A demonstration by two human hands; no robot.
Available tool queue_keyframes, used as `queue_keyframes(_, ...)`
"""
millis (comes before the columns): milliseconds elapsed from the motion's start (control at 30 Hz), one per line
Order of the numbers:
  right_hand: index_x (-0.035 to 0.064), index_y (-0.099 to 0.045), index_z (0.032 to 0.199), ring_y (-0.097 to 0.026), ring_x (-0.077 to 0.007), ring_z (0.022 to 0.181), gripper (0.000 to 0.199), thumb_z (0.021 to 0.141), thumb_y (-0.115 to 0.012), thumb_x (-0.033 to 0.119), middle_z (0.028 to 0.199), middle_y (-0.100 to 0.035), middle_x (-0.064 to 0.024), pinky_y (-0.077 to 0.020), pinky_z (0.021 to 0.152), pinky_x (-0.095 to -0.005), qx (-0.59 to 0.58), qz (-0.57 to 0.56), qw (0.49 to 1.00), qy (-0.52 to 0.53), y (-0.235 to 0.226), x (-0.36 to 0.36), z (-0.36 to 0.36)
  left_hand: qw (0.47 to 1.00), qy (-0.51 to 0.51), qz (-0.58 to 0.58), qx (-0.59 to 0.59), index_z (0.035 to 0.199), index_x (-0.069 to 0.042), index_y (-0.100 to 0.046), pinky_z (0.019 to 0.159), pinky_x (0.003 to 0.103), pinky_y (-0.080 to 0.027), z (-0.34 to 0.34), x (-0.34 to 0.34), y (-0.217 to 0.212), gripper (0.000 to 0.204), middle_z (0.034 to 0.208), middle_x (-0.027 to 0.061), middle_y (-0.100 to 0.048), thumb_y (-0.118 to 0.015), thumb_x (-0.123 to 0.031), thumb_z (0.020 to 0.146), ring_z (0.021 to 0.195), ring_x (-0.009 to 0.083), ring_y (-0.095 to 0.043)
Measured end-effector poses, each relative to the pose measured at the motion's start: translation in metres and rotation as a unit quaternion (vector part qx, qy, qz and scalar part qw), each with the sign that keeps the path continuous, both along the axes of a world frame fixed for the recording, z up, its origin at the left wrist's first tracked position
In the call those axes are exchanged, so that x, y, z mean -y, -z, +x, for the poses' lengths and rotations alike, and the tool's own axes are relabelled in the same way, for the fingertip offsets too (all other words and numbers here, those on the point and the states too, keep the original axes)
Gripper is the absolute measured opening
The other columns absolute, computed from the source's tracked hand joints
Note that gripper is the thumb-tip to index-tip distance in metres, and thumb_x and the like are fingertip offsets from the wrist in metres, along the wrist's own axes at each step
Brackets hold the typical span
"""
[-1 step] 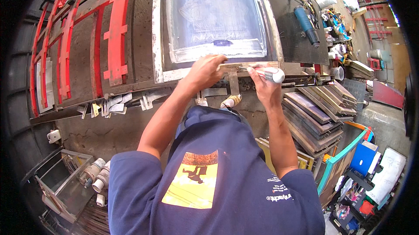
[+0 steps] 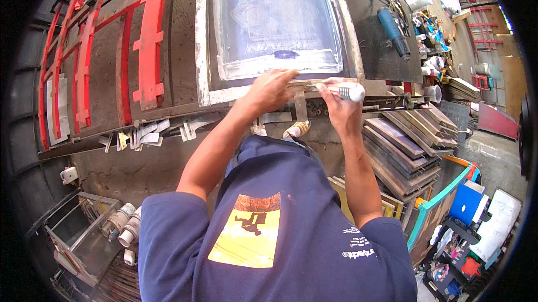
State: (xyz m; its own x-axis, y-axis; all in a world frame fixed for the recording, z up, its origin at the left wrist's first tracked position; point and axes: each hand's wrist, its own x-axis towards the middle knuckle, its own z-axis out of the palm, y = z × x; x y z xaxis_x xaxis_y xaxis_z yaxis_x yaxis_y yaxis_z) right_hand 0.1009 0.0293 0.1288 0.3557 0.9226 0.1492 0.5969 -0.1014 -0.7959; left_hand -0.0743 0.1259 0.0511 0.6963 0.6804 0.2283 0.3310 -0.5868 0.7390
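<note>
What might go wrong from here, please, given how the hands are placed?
The tool in the right hand points toward the left hand, so a slip might jab its fingers. The screen lies just beyond the near edge of the frame; a stray tip could scratch it.

A long, worn, dark workbench [image 2: 103, 77] stretches out ahead of the left hand [image 2: 272, 90] and right hand [image 2: 340, 103]. Lying on it, directly beyond both hands, is a pale-edged frame [image 2: 280, 16] filled with a bluish panel. Left of the left hand, red bars [image 2: 150, 38] cross the benchtop. Beyond and right of the right hand, a flat black surface [image 2: 372, 49] carries a blue, tube-shaped corded tool [image 2: 392, 30].
</note>
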Motion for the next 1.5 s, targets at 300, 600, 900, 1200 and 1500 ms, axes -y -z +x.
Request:
queue_keyframes(300,0.0015,-0.063,0.092,-0.069,-0.0254,0.08,0.034,0.085,-0.072,0.034,0.093,-0.067,-0.0164,-0.0527,0.068,-0.0335,0.167,0.119,0.978,-0.042,-0.054,-0.023,0.014,0.98,0.186,-0.063,0.009,0.102,-0.002,-0.06,0.072,0.047,-0.05,0.055,-0.014,-0.039,0.028,0.083,0.0208,-0.066,-0.065,-0.024,0.084,0.08,0.0396,-0.065)
queue_keyframes(600,0.0039,-0.051,0.092,-0.066,-0.0385,0.072,0.037,0.091,-0.058,0.04,0.074,-0.066,-0.0161,-0.0506,0.065,-0.047,0.325,-0.023,0.922,-0.207,-0.079,-0.046,0.026,0.964,0.246,-0.008,0.095,0.089,0.003,-0.064,0.058,0.041,-0.046,0.048,-0.053,-0.086,0.025,0.067,0.0179,-0.062,-0.074,-0.018,0.079,0.059,0.0327,-0.059)
queue_keyframes(900,0.0012,-0.046,0.108,-0.062,-0.04,0.091,0.037,0.093,-0.055,0.034,0.091,-0.065,-0.0201,-0.0482,0.079,-0.047,0.346,-0.042,0.871,-0.347,-0.097,-0.059,0.039,0.966,0.154,0.065,0.195,0.077,0.004,-0.055,0.058,0.045,-0.044,0.052,-0.035,-0.061,0.025,0.066,0.0202,-0.059,-0.073,-0.014,0.076,0.062,0.0382,-0.059)
queue_keyframes(1200,0.0014,-0.059,0.093,-0.069,-0.0344,0.068,0.048,0.09,-0.055,0.05,0.068,-0.066,-0.0188,-0.055,0.062,-0.0427,0.322,-0.077,0.916,-0.225,-0.091,-0.048,0.03,0.988,0.012,-0.033,0.15,0.091,-0.001,-0.066,0.061,0.042,-0.048,0.064,-0.012,-0.067,0.027,0.075,0.0205,-0.063,-0.074,-0.01,0.067,0.067,0.0384,-0.062)
queue_keyframes(1500,-0.0056,-0.053,0.114,-0.069,-0.0354,0.078,0.051,0.092,-0.053,0.04,0.082,-0.068,-0.0204,-0.0543,0.071,-0.0457,0.389,-0.156,0.869,-0.265,-0.116,-0.046,0.037,0.987,0.047,-0.08,0.129,0.087,0.002,-0.064,0.059,0.036,-0.048,0.066,-0.014,-0.083,0.022,0.074,0.0226,-0.062,-0.072,-0.001,0.067,0.059,0.0355,-0.06)
